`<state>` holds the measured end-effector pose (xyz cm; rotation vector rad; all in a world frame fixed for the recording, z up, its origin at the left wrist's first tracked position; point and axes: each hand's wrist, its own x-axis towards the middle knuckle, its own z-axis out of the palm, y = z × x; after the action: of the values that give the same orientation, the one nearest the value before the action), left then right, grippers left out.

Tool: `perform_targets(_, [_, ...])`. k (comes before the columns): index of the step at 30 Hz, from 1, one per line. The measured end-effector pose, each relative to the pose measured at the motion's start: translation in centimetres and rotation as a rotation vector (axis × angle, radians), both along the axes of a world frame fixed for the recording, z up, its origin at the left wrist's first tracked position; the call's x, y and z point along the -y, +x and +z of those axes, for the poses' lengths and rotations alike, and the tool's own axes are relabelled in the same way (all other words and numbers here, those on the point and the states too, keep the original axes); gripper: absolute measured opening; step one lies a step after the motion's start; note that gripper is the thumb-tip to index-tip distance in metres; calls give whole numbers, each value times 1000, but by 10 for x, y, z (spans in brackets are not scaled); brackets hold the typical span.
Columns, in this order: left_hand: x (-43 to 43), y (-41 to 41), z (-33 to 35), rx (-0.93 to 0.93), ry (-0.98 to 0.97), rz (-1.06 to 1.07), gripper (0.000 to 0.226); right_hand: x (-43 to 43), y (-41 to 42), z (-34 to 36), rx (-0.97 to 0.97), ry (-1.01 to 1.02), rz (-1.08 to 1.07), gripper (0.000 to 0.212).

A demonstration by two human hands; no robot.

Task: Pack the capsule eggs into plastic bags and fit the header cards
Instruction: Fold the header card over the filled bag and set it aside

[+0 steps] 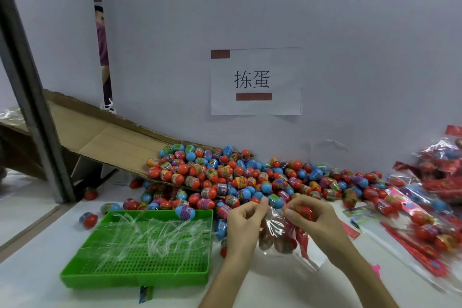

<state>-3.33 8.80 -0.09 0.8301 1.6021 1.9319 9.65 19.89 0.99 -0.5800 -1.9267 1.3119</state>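
Just right of the green tray [135,280], you hold a clear plastic bag [275,235] by its mouth, which is turned up towards the heap of capsule eggs [237,177] beyond the tray's far rim. Your left hand [246,220] pinches one lip of the mouth between thumb and curled fingers. Your right hand [312,217] pinches the opposite lip, with a red header card [302,210] gripped under its fingers. Several eggs already sit in the bag's lower end, which sags towards you. Keeping the two lips apart and taut looks meant to square the opening so the card can seat over it; whether the card already straddles the film cannot be told. Both wrists are lifted, and the forearms come in from the near edge and converge over the bag. Farther right of the tray lie finished packs [425,220]; behind its far left corner a cardboard chute [107,137] slopes down into the heap.
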Motion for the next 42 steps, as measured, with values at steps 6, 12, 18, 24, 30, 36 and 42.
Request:
perform_targets(6, [-2, -9, -5, 175, -55, 39, 67, -13, 11, 1, 188, -198, 158, 8])
perform_targets(12, [-6, -15, -8, 225, 97, 61, 61, -42, 29, 25, 163, -271, 160, 7])
perform_targets(18, [-12, -17, -11, 280, 75, 17, 64, -120, 63, 99, -820, -479, -222, 40])
perform_targets(24, [-11, -15, -11, 218, 21, 8, 63, -123, 57, 96, -631, -360, -299, 57])
perform_targets(30, [-13, -8, -6, 200, -108, -18, 53, -86, 38, 53, -259, -226, -334, 29])
perform_targets(36, [-14, -6, -15, -51, -235, -40, 24, -55, 7, 25, 350, 135, -34, 21])
perform_targets(42, [-6, -3, -8, -138, -143, -76, 10, -46, -10, -1, 617, 397, 21, 34])
